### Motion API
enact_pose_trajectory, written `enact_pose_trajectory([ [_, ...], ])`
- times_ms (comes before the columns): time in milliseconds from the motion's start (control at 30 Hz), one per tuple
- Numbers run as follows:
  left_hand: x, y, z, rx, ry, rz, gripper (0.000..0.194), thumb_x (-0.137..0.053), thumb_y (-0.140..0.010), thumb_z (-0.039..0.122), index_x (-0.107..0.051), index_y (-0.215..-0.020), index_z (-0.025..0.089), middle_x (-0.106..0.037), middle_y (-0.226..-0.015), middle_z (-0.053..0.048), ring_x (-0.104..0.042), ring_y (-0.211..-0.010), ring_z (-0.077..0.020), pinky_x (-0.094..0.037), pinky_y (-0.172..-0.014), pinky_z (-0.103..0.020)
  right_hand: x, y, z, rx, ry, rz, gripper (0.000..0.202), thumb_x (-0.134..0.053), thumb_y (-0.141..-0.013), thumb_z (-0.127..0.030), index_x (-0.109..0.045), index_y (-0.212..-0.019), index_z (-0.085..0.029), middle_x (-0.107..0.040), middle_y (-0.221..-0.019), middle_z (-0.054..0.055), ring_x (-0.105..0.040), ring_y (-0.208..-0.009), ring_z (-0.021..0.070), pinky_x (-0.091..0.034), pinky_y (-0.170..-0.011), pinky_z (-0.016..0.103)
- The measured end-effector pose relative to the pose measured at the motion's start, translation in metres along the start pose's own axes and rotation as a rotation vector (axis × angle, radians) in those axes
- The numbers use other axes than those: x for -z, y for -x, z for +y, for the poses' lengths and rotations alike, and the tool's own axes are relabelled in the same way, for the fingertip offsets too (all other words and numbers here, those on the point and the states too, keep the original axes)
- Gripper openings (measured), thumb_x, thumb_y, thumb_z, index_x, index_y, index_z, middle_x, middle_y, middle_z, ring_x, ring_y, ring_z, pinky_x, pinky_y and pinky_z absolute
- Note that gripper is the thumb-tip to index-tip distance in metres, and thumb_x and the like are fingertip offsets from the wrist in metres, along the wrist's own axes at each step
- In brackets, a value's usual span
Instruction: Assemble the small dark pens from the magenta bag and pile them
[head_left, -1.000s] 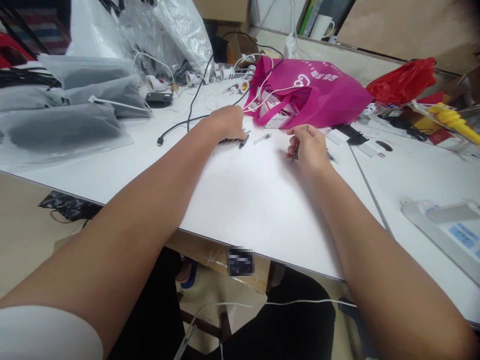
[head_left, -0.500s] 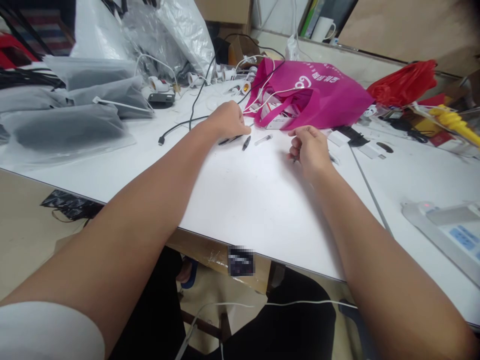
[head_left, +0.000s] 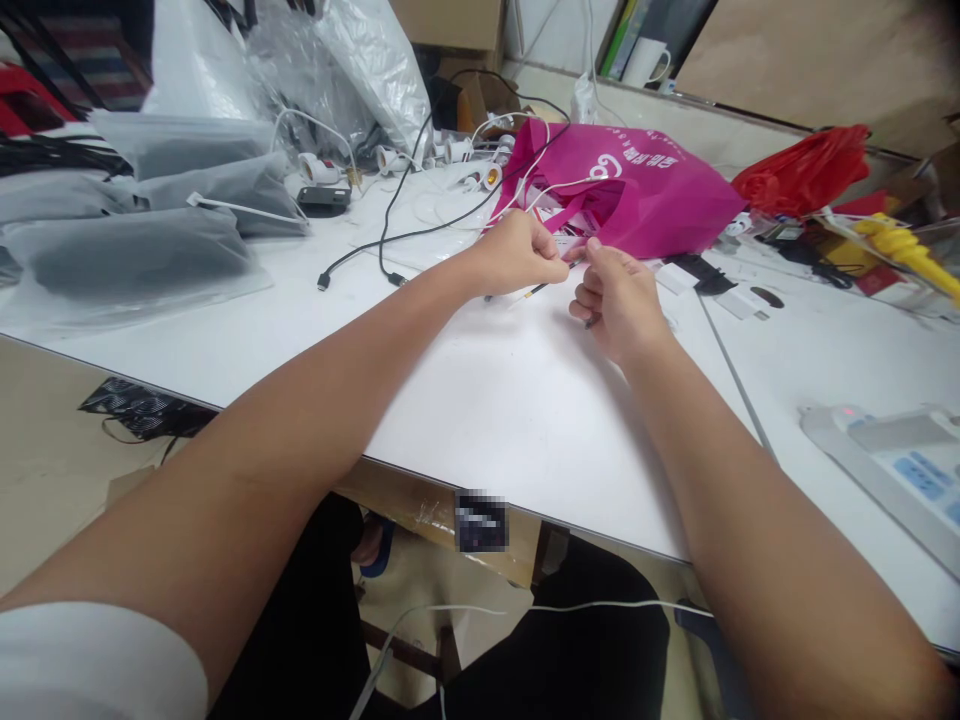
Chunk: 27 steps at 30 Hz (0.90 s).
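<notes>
My left hand point(head_left: 525, 258) is closed in a pinch just in front of the pink bag. A thin dark stick with a yellowish part, which looks like a pen refill point(head_left: 535, 291), sticks out below its fingers. Close by on the right, my right hand point(head_left: 616, 300) has its thumb and forefinger together, pointing at the left fingertips. Its other fingers curl around a small dark pen part point(head_left: 590, 322), mostly hidden. The dark end of another pen piece point(head_left: 489, 297) shows on the white table point(head_left: 480, 390) under my left wrist.
A pink bag point(head_left: 660, 190) with small boxes inside lies behind my hands. Black cable point(head_left: 352, 246) loops on the left, near grey frosted pouches point(head_left: 135, 255). White adapters point(head_left: 742, 300) lie to the right, and a pale device point(head_left: 892, 460) stands at the right edge.
My left hand has moved right, from the pen pieces to beside my right hand, with the thin refill now under its fingers. My right hand has barely moved.
</notes>
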<state>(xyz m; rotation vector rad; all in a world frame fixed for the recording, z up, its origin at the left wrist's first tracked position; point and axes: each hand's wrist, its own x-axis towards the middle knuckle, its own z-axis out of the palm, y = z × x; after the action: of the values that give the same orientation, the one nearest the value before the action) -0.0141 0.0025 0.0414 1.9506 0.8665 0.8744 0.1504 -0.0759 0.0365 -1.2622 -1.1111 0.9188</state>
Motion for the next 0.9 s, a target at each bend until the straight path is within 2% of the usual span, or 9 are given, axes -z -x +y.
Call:
enact_pose_trajectory([
  [167,-0.004,-0.001,-0.006,-0.014,0.055,-0.009,0.017,-0.087,-0.084,0.016,-0.072,-0.077,0.020,-0.048,-0.058,0.004,-0.053,-0.063,-0.0134,-0.046,-0.067,-0.035,0.000,0.001,-0.002,0.002,0.005,0.001,0.048,-0.095,-0.099,-0.062,-0.061,-0.084,-0.031,-0.020,-0.057,-0.012,-0.022,-0.044,0.0120,-0.029,-0.041,0.029],
  [233,-0.006,-0.001,-0.005,-0.017,0.094,-0.006,0.023,-0.087,-0.086,0.015,-0.069,-0.072,0.019,-0.050,-0.058,0.003,-0.055,-0.062,-0.0127,-0.047,-0.067,-0.034,0.001,0.001,-0.002,-0.003,0.003,0.001,0.049,-0.097,-0.096,-0.065,-0.063,-0.086,-0.032,-0.021,-0.056,-0.012,-0.024,-0.044,0.0126,-0.029,-0.041,0.030],
  [333,-0.011,0.000,-0.003,-0.012,0.170,-0.016,0.029,-0.088,-0.087,0.014,-0.065,-0.070,0.019,-0.060,-0.061,0.001,-0.064,-0.064,-0.0132,-0.051,-0.070,-0.032,0.003,0.000,-0.002,-0.008,-0.016,-0.004,0.050,-0.098,-0.094,-0.067,-0.064,-0.086,-0.032,-0.021,-0.056,-0.012,-0.026,-0.044,0.0127,-0.031,-0.041,0.030],
  [500,-0.021,0.003,0.002,0.019,0.302,-0.054,0.027,-0.090,-0.090,0.016,-0.066,-0.080,0.019,-0.067,-0.065,0.001,-0.077,-0.070,-0.0167,-0.061,-0.078,-0.033,0.006,-0.002,-0.001,-0.013,-0.032,0.003,0.048,-0.097,-0.096,-0.066,-0.064,-0.086,-0.032,-0.025,-0.054,-0.011,-0.033,-0.043,0.0136,-0.034,-0.042,0.032],
  [733,-0.029,0.000,0.001,0.003,0.357,-0.033,0.027,-0.090,-0.091,0.008,-0.066,-0.084,0.020,-0.070,-0.065,0.001,-0.074,-0.068,-0.0150,-0.064,-0.083,-0.034,0.007,-0.003,-0.001,0.007,-0.020,0.001,0.050,-0.097,-0.095,-0.069,-0.064,-0.086,-0.033,-0.034,-0.055,-0.009,-0.035,-0.043,0.0140,-0.032,-0.040,0.033],
  [900,-0.031,-0.002,0.003,0.029,0.437,-0.025,0.022,-0.093,-0.095,0.011,-0.071,-0.094,0.016,-0.078,-0.081,-0.001,-0.074,-0.074,-0.0114,-0.060,-0.087,-0.030,0.010,-0.006,-0.002,0.031,0.010,0.050,0.050,-0.095,-0.099,-0.064,-0.061,-0.083,-0.031,-0.035,-0.055,-0.009,-0.035,-0.043,0.0134,-0.030,-0.043,0.033],
])
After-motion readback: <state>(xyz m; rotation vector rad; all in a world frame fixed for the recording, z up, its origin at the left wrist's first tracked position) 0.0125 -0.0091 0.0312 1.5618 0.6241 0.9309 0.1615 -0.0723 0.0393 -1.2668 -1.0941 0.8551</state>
